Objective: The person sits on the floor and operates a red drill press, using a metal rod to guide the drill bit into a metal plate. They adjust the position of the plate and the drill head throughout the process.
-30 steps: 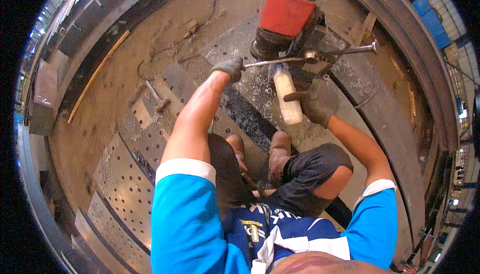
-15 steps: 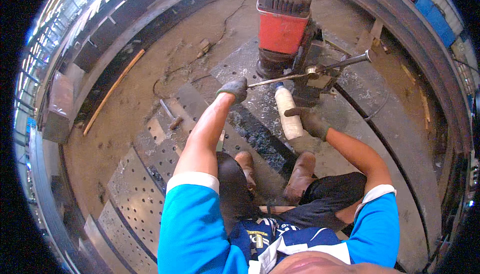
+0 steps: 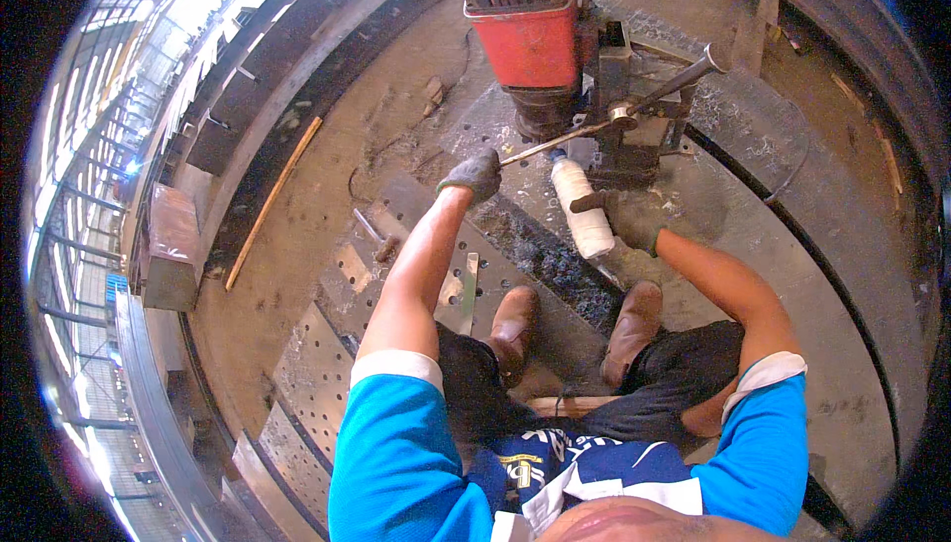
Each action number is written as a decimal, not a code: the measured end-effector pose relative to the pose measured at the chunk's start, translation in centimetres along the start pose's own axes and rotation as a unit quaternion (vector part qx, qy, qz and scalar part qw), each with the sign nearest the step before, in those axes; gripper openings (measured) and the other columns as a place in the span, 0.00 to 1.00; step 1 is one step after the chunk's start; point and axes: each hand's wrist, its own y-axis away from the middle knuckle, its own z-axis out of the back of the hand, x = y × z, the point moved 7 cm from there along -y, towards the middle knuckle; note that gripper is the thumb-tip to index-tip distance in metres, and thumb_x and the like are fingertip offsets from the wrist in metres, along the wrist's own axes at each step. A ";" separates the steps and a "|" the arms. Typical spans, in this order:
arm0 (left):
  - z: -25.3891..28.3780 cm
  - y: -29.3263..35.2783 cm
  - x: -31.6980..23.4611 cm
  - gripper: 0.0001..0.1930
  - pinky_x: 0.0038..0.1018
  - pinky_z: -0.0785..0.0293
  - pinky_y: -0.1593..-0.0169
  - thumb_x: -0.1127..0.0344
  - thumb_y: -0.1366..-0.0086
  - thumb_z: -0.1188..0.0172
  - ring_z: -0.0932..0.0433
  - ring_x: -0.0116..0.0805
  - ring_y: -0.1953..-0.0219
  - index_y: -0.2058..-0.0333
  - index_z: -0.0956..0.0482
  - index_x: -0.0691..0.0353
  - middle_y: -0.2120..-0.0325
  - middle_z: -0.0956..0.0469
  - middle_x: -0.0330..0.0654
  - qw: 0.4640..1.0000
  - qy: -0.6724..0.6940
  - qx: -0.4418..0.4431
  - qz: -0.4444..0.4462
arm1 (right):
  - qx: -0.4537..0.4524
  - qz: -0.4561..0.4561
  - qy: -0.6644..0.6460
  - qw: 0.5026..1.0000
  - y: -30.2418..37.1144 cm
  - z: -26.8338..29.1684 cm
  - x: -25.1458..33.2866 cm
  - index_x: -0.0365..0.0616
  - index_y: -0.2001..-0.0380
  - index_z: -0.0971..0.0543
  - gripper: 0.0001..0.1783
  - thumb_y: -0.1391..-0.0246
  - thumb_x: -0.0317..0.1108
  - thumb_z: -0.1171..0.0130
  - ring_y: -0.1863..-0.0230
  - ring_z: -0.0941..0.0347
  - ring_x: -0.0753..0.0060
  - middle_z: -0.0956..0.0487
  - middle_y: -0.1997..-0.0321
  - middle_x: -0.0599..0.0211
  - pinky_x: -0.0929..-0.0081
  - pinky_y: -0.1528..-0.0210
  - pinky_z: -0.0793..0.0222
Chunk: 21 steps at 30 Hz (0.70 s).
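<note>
My left hand [image 3: 474,177], in a dark grey glove, is closed round the end of a thin metal feed lever [image 3: 543,150]. The lever runs to a hub on a red and black magnetic drill [image 3: 527,47], which stands upright on a steel plate [image 3: 684,274]. My right hand [image 3: 628,221], also gloved, grips a whitish plastic bottle [image 3: 575,190] with a dark blue cap. The bottle is tilted, its capped end towards the drill's base just below the lever. The drill's cutting tip is hidden. A thicker handle [image 3: 684,78] sticks out on the hub's other side.
Dark metal shavings [image 3: 540,255] fill a strip between plates near my boots. Perforated steel plates [image 3: 297,374] lie at the left, with a hammer [image 3: 376,237] on them. A black cable or hose [image 3: 807,245] curves along the right. A long wooden stick [image 3: 272,207] lies on the ground.
The view has shifted, so the drill sits further left and higher in the picture. Both hands keep their grips on lever and bottle. The bottle looks slightly nearer the lever's hub side.
</note>
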 end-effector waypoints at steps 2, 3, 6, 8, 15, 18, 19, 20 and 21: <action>-0.2 0.6 0.0 0.16 0.55 0.20 0.48 0.60 0.31 0.40 0.16 0.66 0.49 0.50 0.21 0.61 0.53 0.15 0.62 1.000 0.004 0.003 0.029 | 0.035 -0.066 -0.165 0.984 -0.5 -1.0 -0.2 0.49 0.45 0.12 0.17 0.32 0.41 0.37 0.60 0.15 0.67 0.11 0.54 0.64 0.66 0.52 0.19; 0.0 1.0 0.3 0.16 0.55 0.20 0.48 0.59 0.31 0.40 0.16 0.66 0.49 0.50 0.21 0.61 0.53 0.15 0.62 0.999 0.005 0.004 0.043 | 0.043 -0.076 -0.190 0.978 -0.6 -1.5 0.0 0.48 0.45 0.12 0.17 0.32 0.41 0.36 0.60 0.15 0.67 0.11 0.54 0.64 0.66 0.51 0.19; 0.6 1.3 -0.8 0.15 0.55 0.20 0.48 0.58 0.31 0.39 0.16 0.66 0.49 0.52 0.20 0.61 0.52 0.15 0.62 0.999 0.014 -0.004 0.033 | 0.048 -0.113 -0.251 0.960 -0.4 -1.8 -0.1 0.47 0.45 0.12 0.18 0.34 0.41 0.34 0.60 0.15 0.67 0.11 0.54 0.64 0.66 0.51 0.19; 0.4 1.4 -0.9 0.15 0.55 0.20 0.48 0.57 0.31 0.39 0.16 0.67 0.49 0.52 0.20 0.61 0.53 0.15 0.62 0.999 0.022 -0.002 0.035 | 0.048 -0.124 -0.273 0.953 -0.4 -2.0 -0.1 0.47 0.45 0.12 0.18 0.35 0.41 0.32 0.59 0.15 0.67 0.11 0.54 0.64 0.66 0.51 0.19; -1.2 0.7 1.5 0.17 0.57 0.20 0.48 0.54 0.30 0.38 0.16 0.68 0.49 0.51 0.20 0.60 0.54 0.15 0.62 1.000 0.011 -0.012 0.004 | 0.057 -0.147 -0.327 0.932 -0.6 -3.3 0.8 0.44 0.46 0.13 0.21 0.40 0.40 0.28 0.59 0.16 0.67 0.12 0.53 0.65 0.65 0.50 0.19; 0.0 1.2 -0.5 0.18 0.58 0.21 0.49 0.53 0.29 0.39 0.16 0.69 0.50 0.51 0.21 0.60 0.54 0.15 0.62 0.999 0.031 -0.004 0.012 | 0.044 -0.156 -0.334 0.929 -0.2 -2.9 0.8 0.43 0.47 0.13 0.22 0.42 0.40 0.25 0.58 0.16 0.67 0.12 0.53 0.65 0.65 0.49 0.19; 0.6 1.6 -1.3 0.18 0.59 0.21 0.49 0.53 0.29 0.39 0.16 0.69 0.50 0.50 0.21 0.60 0.54 0.15 0.63 0.999 0.038 -0.001 0.015 | 0.040 -0.147 -0.333 0.931 -0.3 -2.6 1.0 0.43 0.47 0.13 0.22 0.43 0.40 0.25 0.58 0.16 0.67 0.12 0.53 0.66 0.64 0.49 0.19; 0.6 1.9 -1.2 0.18 0.59 0.21 0.49 0.53 0.29 0.39 0.16 0.69 0.50 0.50 0.21 0.60 0.54 0.15 0.63 0.999 0.035 -0.004 0.011 | 0.040 -0.135 -0.328 0.934 -0.7 -3.0 1.0 0.43 0.47 0.13 0.23 0.43 0.40 0.24 0.58 0.16 0.67 0.12 0.53 0.66 0.64 0.49 0.19; 0.8 2.1 -1.1 0.18 0.59 0.21 0.49 0.53 0.29 0.39 0.16 0.70 0.50 0.50 0.22 0.60 0.54 0.15 0.63 0.999 0.032 -0.006 0.007 | 0.040 -0.108 -0.320 0.940 -1.5 -3.3 0.9 0.43 0.47 0.13 0.22 0.44 0.40 0.24 0.57 0.17 0.68 0.12 0.53 0.66 0.64 0.49 0.19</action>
